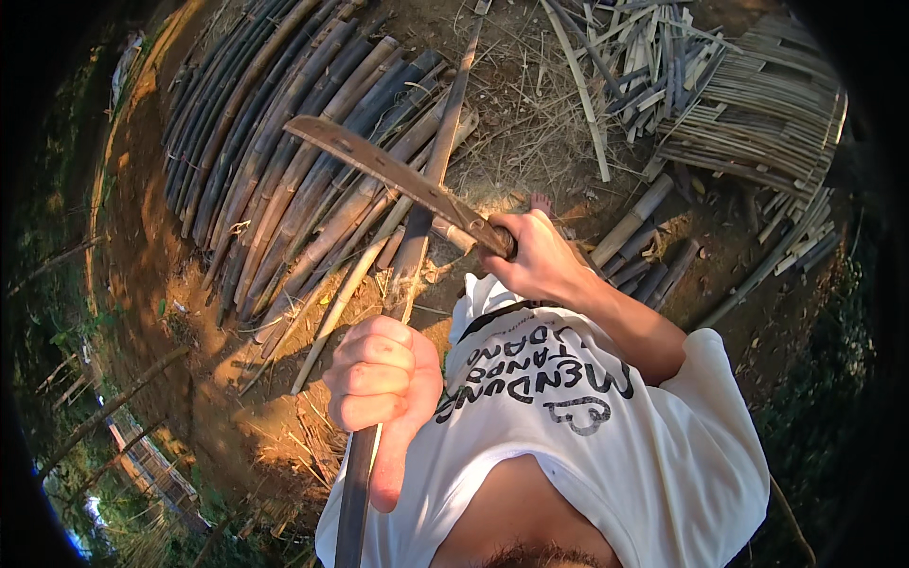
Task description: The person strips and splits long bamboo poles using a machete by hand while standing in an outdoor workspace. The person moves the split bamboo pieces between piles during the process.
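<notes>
Our left grip (383,374) was wrapped firmly around a long bamboo strip (410,254), the thumb pointing back along it toward our white T-shirt (653,464). The strip passed through that grip, one part running back beside the shirt and the longer part reaching forward past the bamboo poles (270,161), which lay side by side on the ground (213,355). Our right grip (530,251) was tight on the handle of a machete (374,168), whose blade crossed above the strip ahead of the left grip and pointed left over the poles; we could not tell whether the two touched. Toward the ground's far right edge lay a heap of split bamboo pieces (663,71) and, just beside it, a stack of thin bamboo slats (757,123).
</notes>
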